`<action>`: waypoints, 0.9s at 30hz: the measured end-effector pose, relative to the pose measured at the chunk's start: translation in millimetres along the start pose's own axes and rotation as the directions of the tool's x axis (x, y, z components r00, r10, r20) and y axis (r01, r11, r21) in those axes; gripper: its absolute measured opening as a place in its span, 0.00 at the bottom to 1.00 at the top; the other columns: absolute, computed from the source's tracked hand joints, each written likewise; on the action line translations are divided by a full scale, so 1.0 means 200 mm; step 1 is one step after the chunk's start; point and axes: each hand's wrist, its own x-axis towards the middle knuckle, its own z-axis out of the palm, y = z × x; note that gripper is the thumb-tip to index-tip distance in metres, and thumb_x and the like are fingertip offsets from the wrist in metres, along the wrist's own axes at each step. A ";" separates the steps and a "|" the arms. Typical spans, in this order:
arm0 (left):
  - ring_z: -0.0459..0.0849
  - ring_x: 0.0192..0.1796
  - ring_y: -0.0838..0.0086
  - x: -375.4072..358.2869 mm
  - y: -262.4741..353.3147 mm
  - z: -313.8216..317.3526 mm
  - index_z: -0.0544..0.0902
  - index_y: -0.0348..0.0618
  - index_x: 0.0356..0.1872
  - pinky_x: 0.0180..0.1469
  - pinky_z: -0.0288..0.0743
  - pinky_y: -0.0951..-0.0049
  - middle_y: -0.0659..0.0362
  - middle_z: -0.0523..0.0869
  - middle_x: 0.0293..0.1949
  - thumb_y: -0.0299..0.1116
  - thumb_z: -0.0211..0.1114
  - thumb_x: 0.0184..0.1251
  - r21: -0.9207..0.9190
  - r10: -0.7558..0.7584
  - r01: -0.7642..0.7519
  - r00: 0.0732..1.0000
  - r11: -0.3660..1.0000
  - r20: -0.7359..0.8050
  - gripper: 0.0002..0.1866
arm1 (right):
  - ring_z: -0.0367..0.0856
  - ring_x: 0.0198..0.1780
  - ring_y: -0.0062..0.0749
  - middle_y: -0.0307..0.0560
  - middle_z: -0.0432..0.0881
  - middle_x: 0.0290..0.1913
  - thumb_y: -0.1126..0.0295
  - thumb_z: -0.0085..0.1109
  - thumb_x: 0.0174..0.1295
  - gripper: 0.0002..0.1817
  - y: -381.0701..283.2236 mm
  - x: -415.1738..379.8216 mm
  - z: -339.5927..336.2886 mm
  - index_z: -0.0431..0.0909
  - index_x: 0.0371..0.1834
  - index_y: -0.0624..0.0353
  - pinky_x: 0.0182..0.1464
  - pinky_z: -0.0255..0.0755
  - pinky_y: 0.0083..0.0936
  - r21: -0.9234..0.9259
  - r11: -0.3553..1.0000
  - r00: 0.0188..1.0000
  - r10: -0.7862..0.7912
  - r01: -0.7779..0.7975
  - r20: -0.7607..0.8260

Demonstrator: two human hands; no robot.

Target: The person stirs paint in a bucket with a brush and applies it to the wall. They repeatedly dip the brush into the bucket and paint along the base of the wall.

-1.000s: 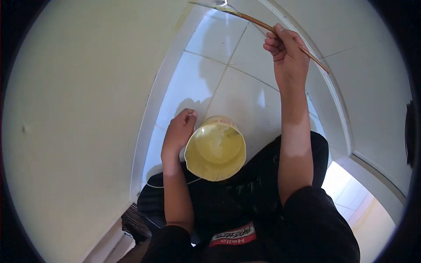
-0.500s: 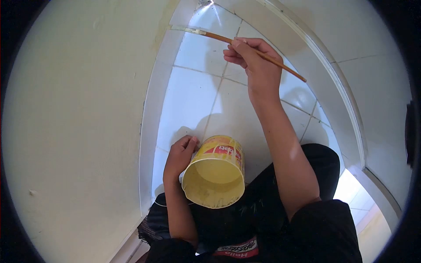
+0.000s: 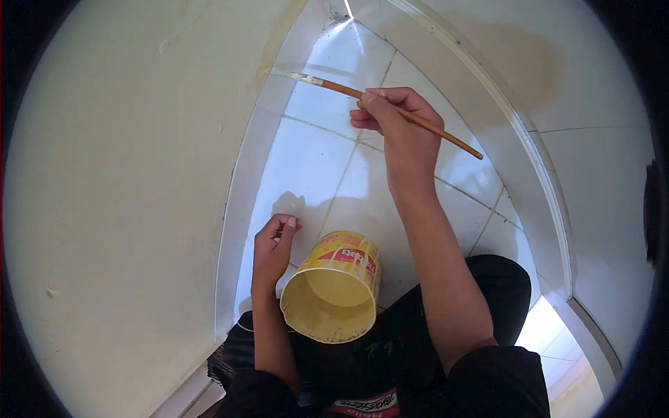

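My right hand [image 3: 408, 129] grips the wooden handle of a thin paintbrush [image 3: 446, 134]. The brush's pale, paint-coated tip rests against the edge where the cream wall [image 3: 139, 174] meets the white baseboard strip [image 3: 240, 188]. To the left of a yellow paint bucket [image 3: 348, 261], my left hand [image 3: 273, 245] is loosely curled over the floor, apart from the bucket, with no object visible in it. The bucket leans with its mouth toward me, showing cream-coloured paint inside. Its outside has a red label and drips.
White floor tiles [image 3: 303, 164] with grey joints lie between the wall and a curved-looking white ledge [image 3: 512, 111] on the right. My bent, dark-clothed knee [image 3: 498, 285] is beside that ledge. Light falls in the far corner [image 3: 341, 21].
The view has shifted, so the wall, floor and brush appear lower. My left hand sits a bit farther from the bucket. The brush tip still touches the wall's lower edge.
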 end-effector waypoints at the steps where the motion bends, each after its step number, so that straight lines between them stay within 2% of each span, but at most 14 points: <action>1: 0.83 0.42 0.77 0.00 0.01 0.01 0.82 0.37 0.43 0.48 0.74 0.74 0.59 0.87 0.37 0.34 0.58 0.76 0.034 0.017 -0.017 1.000 0.999 -0.017 0.10 | 0.88 0.31 0.31 0.51 0.86 0.32 0.78 0.64 0.61 0.05 -0.01 0.00 0.00 0.81 0.35 0.71 0.36 0.86 0.24 -0.012 1.000 1.000 -0.004 0.004 0.004; 3: 0.83 0.44 0.76 0.02 0.05 0.01 0.82 0.38 0.44 0.49 0.74 0.74 0.58 0.87 0.39 0.34 0.58 0.76 0.104 0.055 -0.049 0.997 0.993 -0.052 0.10 | 0.88 0.30 0.30 0.51 0.85 0.31 0.78 0.64 0.61 0.05 -0.01 0.00 0.01 0.81 0.34 0.71 0.36 0.86 0.24 -0.013 1.000 1.000 0.004 -0.004 -0.004; 4: 0.83 0.46 0.75 0.02 0.04 0.01 0.83 0.38 0.46 0.50 0.74 0.73 0.58 0.87 0.43 0.33 0.59 0.75 0.083 0.034 -0.030 0.998 0.996 -0.046 0.09 | 0.88 0.30 0.30 0.51 0.85 0.31 0.78 0.64 0.61 0.05 -0.01 0.00 0.01 0.81 0.34 0.71 0.36 0.86 0.23 -0.011 1.000 1.000 0.009 -0.009 -0.008; 7: 0.83 0.47 0.74 0.02 0.06 0.02 0.83 0.38 0.47 0.53 0.74 0.72 0.57 0.87 0.45 0.32 0.59 0.75 0.116 0.081 -0.073 0.995 0.991 -0.060 0.10 | 0.88 0.30 0.30 0.51 0.85 0.30 0.78 0.64 0.61 0.05 -0.01 0.01 0.01 0.81 0.33 0.71 0.35 0.86 0.23 -0.002 1.000 1.000 0.019 -0.019 -0.018; 16: 0.82 0.53 0.67 0.03 0.00 0.02 0.83 0.40 0.51 0.58 0.74 0.68 0.53 0.86 0.49 0.31 0.60 0.73 0.207 0.152 -0.142 0.988 0.968 -0.033 0.11 | 0.87 0.29 0.29 0.51 0.86 0.29 0.77 0.63 0.61 0.05 0.01 0.00 0.01 0.81 0.33 0.71 0.35 0.85 0.22 0.024 0.999 0.999 0.029 -0.029 0.017; 22: 0.81 0.57 0.65 0.03 -0.01 0.02 0.83 0.41 0.52 0.62 0.72 0.67 0.53 0.85 0.53 0.30 0.60 0.73 0.197 0.113 -0.106 0.993 0.975 -0.020 0.12 | 0.87 0.28 0.27 0.50 0.86 0.28 0.77 0.63 0.60 0.06 0.01 0.01 -0.01 0.81 0.32 0.71 0.34 0.85 0.22 -0.023 0.996 0.995 0.082 -0.081 0.053; 25: 0.78 0.62 0.62 0.02 -0.01 0.02 0.82 0.42 0.54 0.66 0.68 0.65 0.52 0.84 0.57 0.29 0.60 0.72 0.209 0.124 -0.118 0.992 0.971 -0.016 0.13 | 0.87 0.27 0.27 0.50 0.85 0.27 0.77 0.62 0.60 0.06 0.01 0.01 -0.01 0.81 0.31 0.71 0.33 0.85 0.22 -0.020 0.999 0.999 0.050 -0.049 0.009; 27: 0.75 0.67 0.60 0.03 -0.01 0.03 0.81 0.42 0.56 0.70 0.64 0.62 0.51 0.82 0.60 0.28 0.60 0.72 0.228 0.231 -0.222 0.973 0.948 -0.016 0.14 | 0.87 0.27 0.27 0.49 0.85 0.26 0.77 0.62 0.60 0.06 0.02 0.01 0.00 0.81 0.31 0.70 0.33 0.84 0.21 0.014 0.999 0.999 0.030 -0.030 -0.014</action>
